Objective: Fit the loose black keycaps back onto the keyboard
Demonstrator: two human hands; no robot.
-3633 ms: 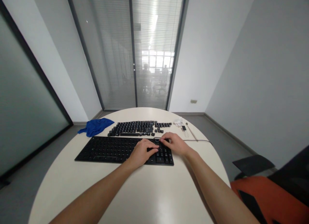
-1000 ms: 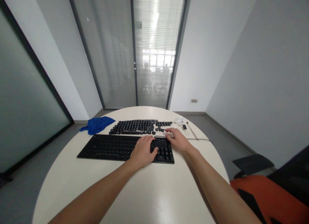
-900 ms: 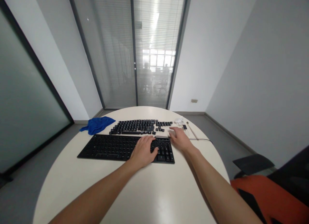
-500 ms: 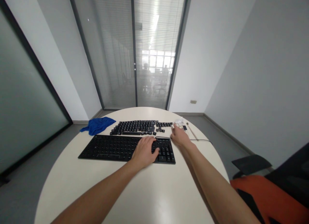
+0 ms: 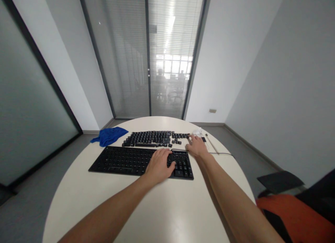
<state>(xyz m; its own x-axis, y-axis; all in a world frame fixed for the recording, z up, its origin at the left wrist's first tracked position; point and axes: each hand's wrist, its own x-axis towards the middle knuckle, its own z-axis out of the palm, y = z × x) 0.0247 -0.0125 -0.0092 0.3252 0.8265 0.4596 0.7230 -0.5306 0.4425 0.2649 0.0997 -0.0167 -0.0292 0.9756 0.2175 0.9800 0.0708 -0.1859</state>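
– Where to find the keyboard [image 5: 123, 159]?
– Lies flat on the white table [image 5: 167, 210], just in front of the loose keycaps [image 5: 150, 136].
– And with the left hand [image 5: 160, 165]?
– Rests spread open across it.
– With the right hand [image 5: 197, 146]?
– Curls loosely near the white scrap [image 5: 198, 132]; can't tell if gripping anything.

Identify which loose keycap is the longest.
The bar-shaped keycap in the row nearest the keyboard; its long, narrow shape stands out, as the other loose keycaps are all clearly shorter.
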